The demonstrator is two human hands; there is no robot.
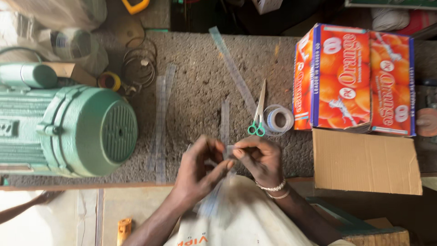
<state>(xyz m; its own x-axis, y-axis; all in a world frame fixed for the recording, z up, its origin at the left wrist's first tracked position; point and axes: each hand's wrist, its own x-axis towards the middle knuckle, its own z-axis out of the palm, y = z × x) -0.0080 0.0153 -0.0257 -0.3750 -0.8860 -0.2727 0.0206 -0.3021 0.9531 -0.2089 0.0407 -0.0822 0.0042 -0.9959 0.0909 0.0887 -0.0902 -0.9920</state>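
Both hands' grip pinching clear strip [229, 151] | scissors [258, 114], tape roll [278, 120] beyond | motor [73, 130] left

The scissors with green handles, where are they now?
In the head view, the scissors lie on the rough grey worktop, right of centre, beside the clear tape roll and just beyond the right hand.

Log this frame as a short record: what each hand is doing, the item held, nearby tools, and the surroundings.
left hand: pinching a clear plastic strip
right hand: pinching the same strip from the other side
nearby tools: green-handled scissors, tape roll
other strips: loose on the rough bench top
left of hands: green electric motor
right of hands: orange printed carton, plain cardboard box
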